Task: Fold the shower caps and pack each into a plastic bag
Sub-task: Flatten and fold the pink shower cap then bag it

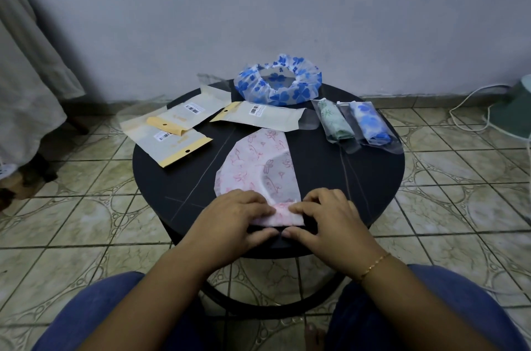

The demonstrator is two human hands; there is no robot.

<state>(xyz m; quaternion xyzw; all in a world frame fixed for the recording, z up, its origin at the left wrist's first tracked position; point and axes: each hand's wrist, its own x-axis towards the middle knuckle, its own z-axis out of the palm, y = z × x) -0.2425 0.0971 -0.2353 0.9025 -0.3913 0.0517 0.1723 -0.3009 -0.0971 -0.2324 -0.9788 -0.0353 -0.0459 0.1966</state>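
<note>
A pink-patterned white shower cap [258, 166] lies folded into a long strip on the round black table [373, 178]. Its near end is rolled up, and my left hand [232, 218] and my right hand [324, 215] both pinch that roll at the table's front edge. At the back of the table sits a blue-flowered shower cap [277, 80], unfolded. Several empty plastic bags with yellow headers [178, 135] [258, 116] lie at the left and centre. Two packed bags rest at the right, one with a green cap [334, 120] and one with a blue cap [370, 123].
The table stands on a tiled floor [86, 207] close to a pale wall. A cloth-covered piece of furniture [26, 86] is at the left. White cables [471, 109] and a greenish object [520, 109] lie on the floor at the right. My knees in blue trousers frame the table's front.
</note>
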